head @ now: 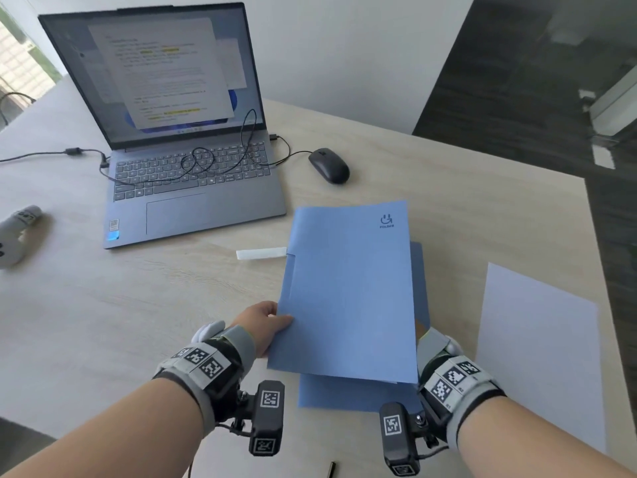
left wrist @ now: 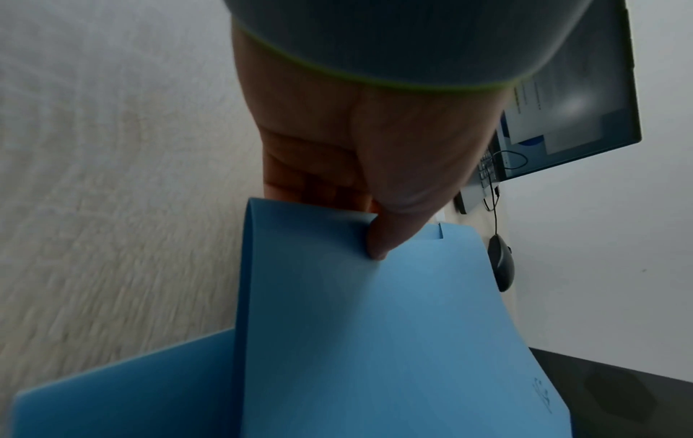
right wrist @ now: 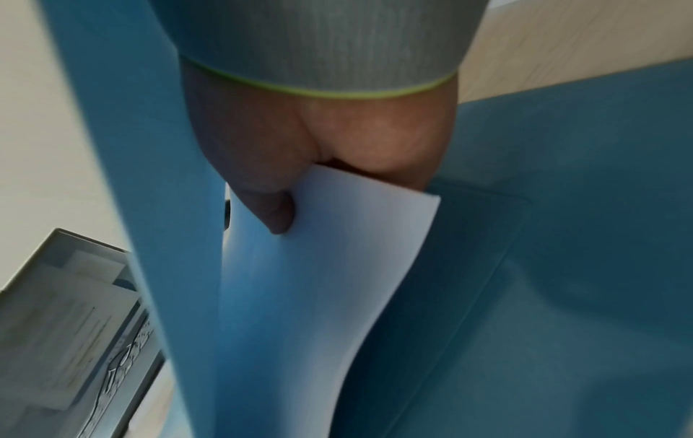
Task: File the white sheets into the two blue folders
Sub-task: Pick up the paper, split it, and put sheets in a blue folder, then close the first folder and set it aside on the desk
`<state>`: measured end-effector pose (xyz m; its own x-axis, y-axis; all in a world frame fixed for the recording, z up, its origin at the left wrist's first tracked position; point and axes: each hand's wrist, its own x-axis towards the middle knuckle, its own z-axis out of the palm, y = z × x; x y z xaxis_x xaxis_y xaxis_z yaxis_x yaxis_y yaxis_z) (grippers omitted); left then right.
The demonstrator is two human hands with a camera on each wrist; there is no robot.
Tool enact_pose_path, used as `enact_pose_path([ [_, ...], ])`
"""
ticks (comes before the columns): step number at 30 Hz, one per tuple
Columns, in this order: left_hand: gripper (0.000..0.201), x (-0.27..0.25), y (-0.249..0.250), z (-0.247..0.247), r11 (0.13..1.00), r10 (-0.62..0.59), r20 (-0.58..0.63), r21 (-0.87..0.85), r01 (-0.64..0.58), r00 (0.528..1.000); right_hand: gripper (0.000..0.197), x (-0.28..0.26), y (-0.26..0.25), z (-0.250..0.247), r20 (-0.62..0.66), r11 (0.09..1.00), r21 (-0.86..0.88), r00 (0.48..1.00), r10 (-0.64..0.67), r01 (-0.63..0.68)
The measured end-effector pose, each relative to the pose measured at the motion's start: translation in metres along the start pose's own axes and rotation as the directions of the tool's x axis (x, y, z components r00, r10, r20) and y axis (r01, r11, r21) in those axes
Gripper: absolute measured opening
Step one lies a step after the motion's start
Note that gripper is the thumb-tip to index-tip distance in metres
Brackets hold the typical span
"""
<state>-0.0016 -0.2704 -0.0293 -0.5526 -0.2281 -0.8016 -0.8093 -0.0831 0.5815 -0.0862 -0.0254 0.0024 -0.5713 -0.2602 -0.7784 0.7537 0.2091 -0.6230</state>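
A white sheet is being slid into the lifted blue folder.

Nearest, the right hand (right wrist: 337, 148) is hidden behind the cover in the head view; the right wrist view shows it pinching a white sheet (right wrist: 326, 266) between thumb and fingers, inside the opened upper folder (head: 348, 291). The left hand (head: 263, 326) pinches that folder's left edge, thumb on top, so the cover is held raised. The sheet is best fed flat and square toward the fold, with the cover kept lifted until the paper is seated, so that a corner is not caught or creased. A second folder (head: 344, 395) lies beneath on the table (head: 103, 322), and another sheet (head: 541, 346) waits just to its right. Farther off stand a mouse (head: 329, 165) and a laptop (head: 186, 160).
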Motion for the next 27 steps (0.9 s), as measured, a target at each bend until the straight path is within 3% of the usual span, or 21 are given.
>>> enact_pose_path([
  [1,0.021,-0.002,0.0,0.002,1.0,-0.004,0.007,-0.004,0.004,1.0,0.044,0.0,-0.003,0.003,0.054,0.999,0.034,0.999,-0.001,-0.001],
  [4,0.023,-0.001,-0.004,0.002,1.0,0.007,0.013,-0.027,-0.006,1.0,0.065,0.005,-0.007,0.004,-0.018,0.999,-0.05,1.0,-0.011,0.01],
  [7,0.028,-0.001,-0.007,0.0,0.997,0.056,-0.007,-0.049,-0.056,0.998,0.048,-0.002,-0.011,0.0,-0.121,0.992,-0.105,0.991,0.053,-0.065],
  [9,0.031,0.0,-0.01,-0.003,0.992,0.092,-0.025,-0.082,-0.093,0.995,0.04,-0.011,-0.006,-0.006,-0.207,0.987,-0.157,0.978,-0.001,-0.033],
  [14,0.034,-0.003,-0.017,0.0,0.982,0.121,-0.042,-0.142,-0.126,0.992,0.063,-0.011,0.02,-0.026,-0.194,0.996,-0.079,0.981,0.02,-0.036],
  [18,0.036,-0.004,-0.024,0.004,0.98,0.14,-0.075,-0.13,-0.149,0.987,0.033,-0.014,0.02,-0.024,-0.181,0.961,-0.257,0.971,-0.153,0.104],
  [21,0.044,-0.004,-0.03,0.003,0.976,0.156,-0.076,-0.143,-0.165,0.985,0.013,-0.013,0.026,-0.027,-0.29,0.929,-0.336,0.922,-0.258,0.154],
  [23,0.041,-0.011,-0.028,0.004,0.972,0.179,-0.061,-0.142,-0.186,0.982,0.023,-0.019,0.028,-0.03,-0.331,0.94,-0.282,0.901,-0.282,0.191],
  [25,0.036,-0.017,-0.026,0.005,0.97,0.192,-0.043,-0.146,-0.196,0.981,0.033,-0.023,0.029,-0.031,-0.287,0.97,-0.125,0.928,-0.238,0.21],
  [27,0.036,-0.022,-0.025,0.006,0.969,0.202,-0.017,-0.143,-0.202,0.979,0.023,-0.03,0.031,-0.033,-0.184,0.983,0.037,0.968,-0.168,0.178],
])
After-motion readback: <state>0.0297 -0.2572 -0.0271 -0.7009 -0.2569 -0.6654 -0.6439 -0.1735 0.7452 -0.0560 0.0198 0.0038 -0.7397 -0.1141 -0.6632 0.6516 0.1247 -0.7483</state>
